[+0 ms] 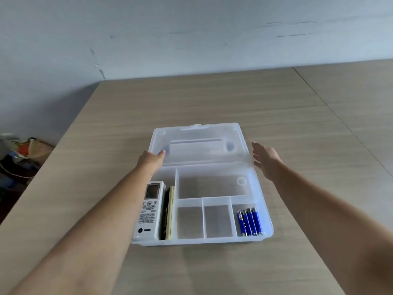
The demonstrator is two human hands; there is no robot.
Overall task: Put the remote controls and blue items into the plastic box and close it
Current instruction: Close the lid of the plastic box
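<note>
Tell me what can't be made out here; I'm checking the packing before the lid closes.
- Left hand: fingertips hidden behind the lid, head view.
- Dark remote: on edge, its face hidden by the white remote.
- Blue items: too small to identify.
- Objects beyond the table, left edge: blurred.

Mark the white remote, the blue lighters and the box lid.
white remote (149, 211), head view, on its keypad.
blue lighters (250, 221), head view, on a middle lighter's body.
box lid (197, 135), head view, on its clear panel.

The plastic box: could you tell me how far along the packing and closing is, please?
Packing looks done: the white remote and dark remote share the left compartment, the blue items the front-right. The left hand grips the open lid; the right hand is beside it. Closing remains.
</note>
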